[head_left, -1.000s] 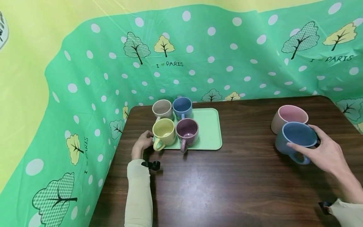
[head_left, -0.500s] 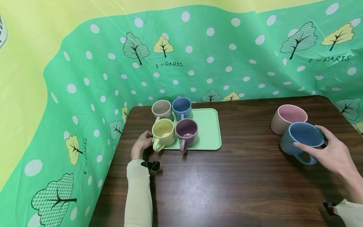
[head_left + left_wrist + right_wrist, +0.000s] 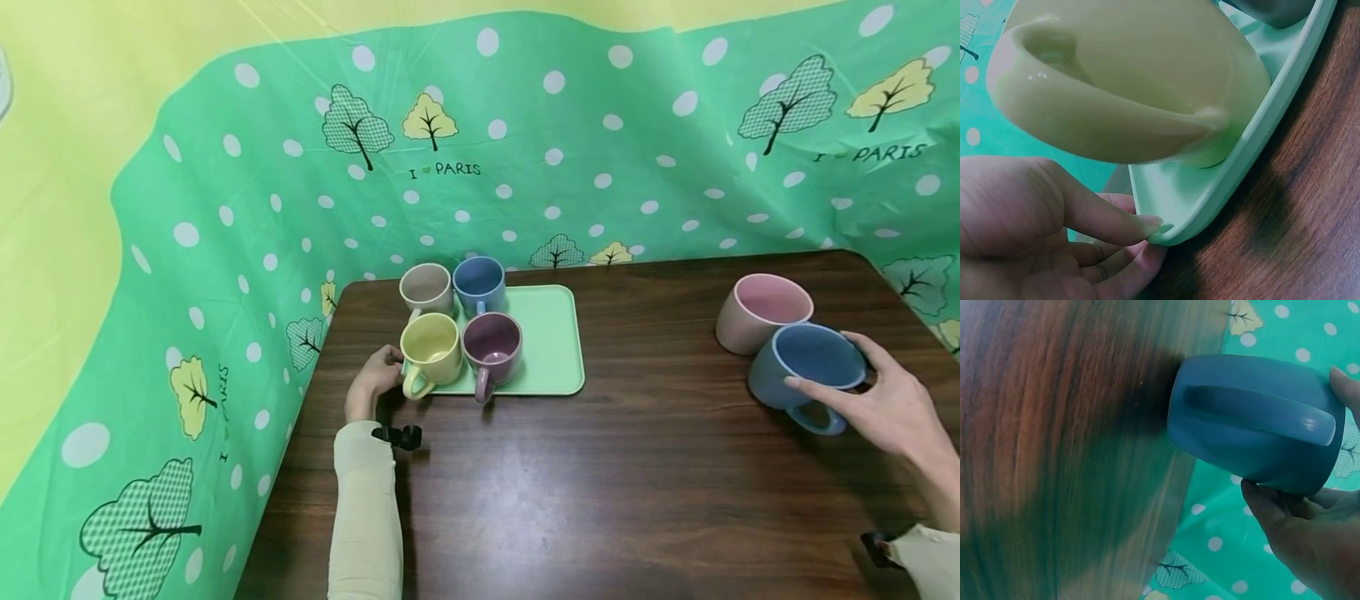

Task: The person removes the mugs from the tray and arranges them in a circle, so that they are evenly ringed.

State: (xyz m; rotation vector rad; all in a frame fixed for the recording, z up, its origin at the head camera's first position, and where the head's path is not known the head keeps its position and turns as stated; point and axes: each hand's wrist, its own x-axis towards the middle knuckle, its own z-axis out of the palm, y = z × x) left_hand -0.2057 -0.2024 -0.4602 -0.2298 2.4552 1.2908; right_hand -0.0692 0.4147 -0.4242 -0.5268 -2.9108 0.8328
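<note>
My left hand [image 3: 375,379] pinches the near-left corner of a light green tray [image 3: 555,350]; in the left wrist view the thumb [image 3: 1116,219] lies on the rim and fingers are beneath it. Right beside that hand a yellow mug [image 3: 432,354] stands on the tray, handle toward me. Over at the right, my right hand [image 3: 888,404] grips a large blue mug [image 3: 780,379] across its sides near the top, thumb on the near side. The mug's handle [image 3: 1260,415] points toward me. Behind it stands a pink mug [image 3: 742,321], partly covered by the blue one.
A purple mug [image 3: 492,354], a smaller blue mug [image 3: 480,287] and a grey-beige mug [image 3: 426,289] share the tray with the yellow one. The brown wooden table [image 3: 600,500] meets a green printed cloth [image 3: 637,167] at its back and left.
The right hand has shifted the large blue mug rightward, uncovering more of the pink mug. My left hand has stayed at the tray corner, and the tray has not moved.
</note>
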